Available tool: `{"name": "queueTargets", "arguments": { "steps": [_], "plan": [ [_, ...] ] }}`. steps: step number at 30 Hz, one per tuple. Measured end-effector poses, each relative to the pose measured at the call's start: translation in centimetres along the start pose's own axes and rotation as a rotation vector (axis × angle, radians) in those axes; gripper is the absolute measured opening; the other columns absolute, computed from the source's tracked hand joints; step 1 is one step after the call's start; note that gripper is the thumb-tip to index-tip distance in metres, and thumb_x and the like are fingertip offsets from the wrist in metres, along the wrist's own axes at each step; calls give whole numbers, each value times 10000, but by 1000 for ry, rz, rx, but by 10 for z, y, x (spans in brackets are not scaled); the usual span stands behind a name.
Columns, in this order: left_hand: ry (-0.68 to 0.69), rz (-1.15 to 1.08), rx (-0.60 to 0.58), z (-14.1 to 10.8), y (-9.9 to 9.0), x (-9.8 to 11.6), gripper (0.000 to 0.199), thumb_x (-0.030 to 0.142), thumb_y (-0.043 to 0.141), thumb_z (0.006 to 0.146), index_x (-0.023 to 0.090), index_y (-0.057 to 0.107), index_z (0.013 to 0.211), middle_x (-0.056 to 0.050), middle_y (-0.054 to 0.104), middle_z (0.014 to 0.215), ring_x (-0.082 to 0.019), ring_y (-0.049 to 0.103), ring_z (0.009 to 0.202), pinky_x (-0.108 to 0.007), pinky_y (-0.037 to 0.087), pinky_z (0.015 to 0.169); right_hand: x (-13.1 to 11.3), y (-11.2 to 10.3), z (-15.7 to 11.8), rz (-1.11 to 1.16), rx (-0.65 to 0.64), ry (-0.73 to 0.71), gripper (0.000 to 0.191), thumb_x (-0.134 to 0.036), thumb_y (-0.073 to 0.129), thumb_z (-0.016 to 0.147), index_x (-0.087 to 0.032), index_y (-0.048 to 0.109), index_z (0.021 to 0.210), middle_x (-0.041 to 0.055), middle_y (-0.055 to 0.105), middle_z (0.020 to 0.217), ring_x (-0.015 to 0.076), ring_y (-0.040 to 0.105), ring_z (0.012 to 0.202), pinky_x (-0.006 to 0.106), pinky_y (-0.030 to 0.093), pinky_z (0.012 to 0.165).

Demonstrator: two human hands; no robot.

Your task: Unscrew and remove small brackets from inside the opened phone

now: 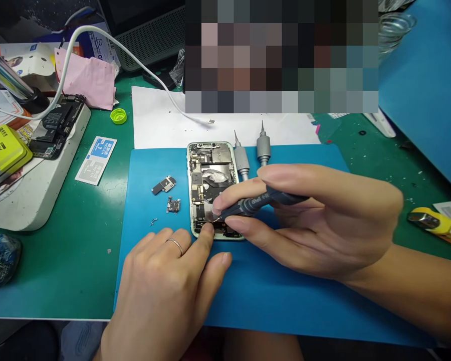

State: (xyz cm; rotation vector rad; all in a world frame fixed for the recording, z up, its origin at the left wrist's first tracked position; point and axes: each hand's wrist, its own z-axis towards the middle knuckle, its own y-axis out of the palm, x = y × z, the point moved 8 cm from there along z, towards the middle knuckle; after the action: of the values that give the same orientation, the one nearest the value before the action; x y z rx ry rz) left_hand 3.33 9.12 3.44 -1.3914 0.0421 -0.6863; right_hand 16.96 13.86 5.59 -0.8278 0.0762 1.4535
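An opened smartphone (210,173) with its circuit boards bare lies on a blue mat (150,165). My right hand (323,220) pinches dark tweezers (251,203) between thumb and fingers. Their tip reaches into the lower part of the phone. My left hand (169,281) holds nothing; its index fingertip rests at the phone's lower edge, with the thumb spread away. Left of the phone lie a dark metal shield plate (164,185), a small square part (173,204) and tiny loose pieces (154,221). Beyond my right fingers lie two grey-handled screwdrivers (241,159), partly hidden by the hand.
A white cable (128,52) arches over a sheet of white paper (154,120). On the left, another phone housing (60,128) rests on a white box (33,200), beside a yellow battery box (3,150). A green cap (118,116) and a yellow cutter (428,220) are on the table.
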Motion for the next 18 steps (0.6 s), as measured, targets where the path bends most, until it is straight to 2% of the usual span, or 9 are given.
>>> {"name": "queueTargets", "arguments": {
  "steps": [7,12,15,18],
  "plan": [
    [2,-15,-1,1,0,0,333,356,499,1105,188,784,1072,-5,709,790,-171,610,645,-358,439,591,-1,2,2,-10,-22,2,858,-19,738,887,-304,412,1628,50,827,1112,194,823,852,268,725,759],
    [-4,-16,11,2,0,-1,336,353,487,1109,200,784,1070,-6,714,804,-166,612,641,-354,432,589,-9,2,2,1,-92,-28,781,-47,662,940,-234,382,1644,99,810,1173,232,807,1063,310,725,860],
    [-4,-26,11,1,0,-1,316,346,500,1105,204,776,1043,-1,706,798,-170,625,664,-349,440,609,-15,2,1,-27,-125,-94,768,-10,588,947,-182,343,1654,127,814,1141,213,805,1063,309,724,866],
    [-6,-32,4,1,1,-1,311,341,512,1099,205,772,993,3,691,777,-167,604,640,-347,428,602,-13,4,1,-38,-125,-97,773,-10,604,952,-196,337,1654,116,814,1140,203,803,1055,318,724,860]
  ]
}}
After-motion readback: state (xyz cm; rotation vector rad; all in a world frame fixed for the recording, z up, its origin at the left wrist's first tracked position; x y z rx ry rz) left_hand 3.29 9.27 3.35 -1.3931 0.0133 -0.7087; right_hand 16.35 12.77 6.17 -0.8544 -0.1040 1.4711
